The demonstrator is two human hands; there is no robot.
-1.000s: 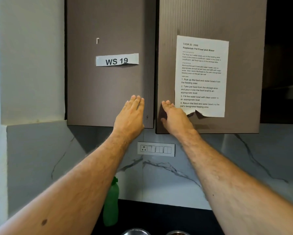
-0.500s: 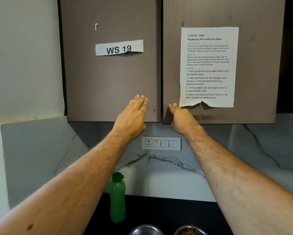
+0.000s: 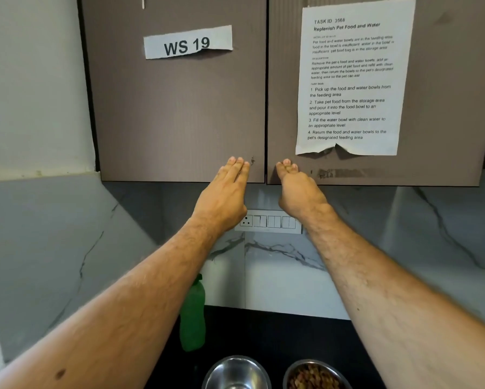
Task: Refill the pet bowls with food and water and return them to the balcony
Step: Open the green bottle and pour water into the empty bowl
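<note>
Two steel bowls stand on the black counter at the bottom edge. The left bowl [image 3: 235, 373] looks bare inside; the right bowl [image 3: 314, 374] holds brown kibble. Both arms reach up to the wall cupboard. My left hand [image 3: 224, 195] lies flat with straight fingers on the lower right corner of the left door [image 3: 176, 108]. My right hand [image 3: 297, 189] touches the lower left corner of the right door [image 3: 443, 108], fingers straight. Both doors are closed.
A green bottle [image 3: 192, 318] stands on the counter [image 3: 263, 332] by the marble backsplash, partly behind my left forearm. A white switch panel [image 3: 275, 221] sits under the cupboard. A "WS 19" label [image 3: 188, 42] and a task sheet [image 3: 350, 77] are taped to the doors.
The right door, slightly ajar a second ago, is now closed flush. The view has tilted down, bringing both bowls into sight. Both hands stay on the door corners.
</note>
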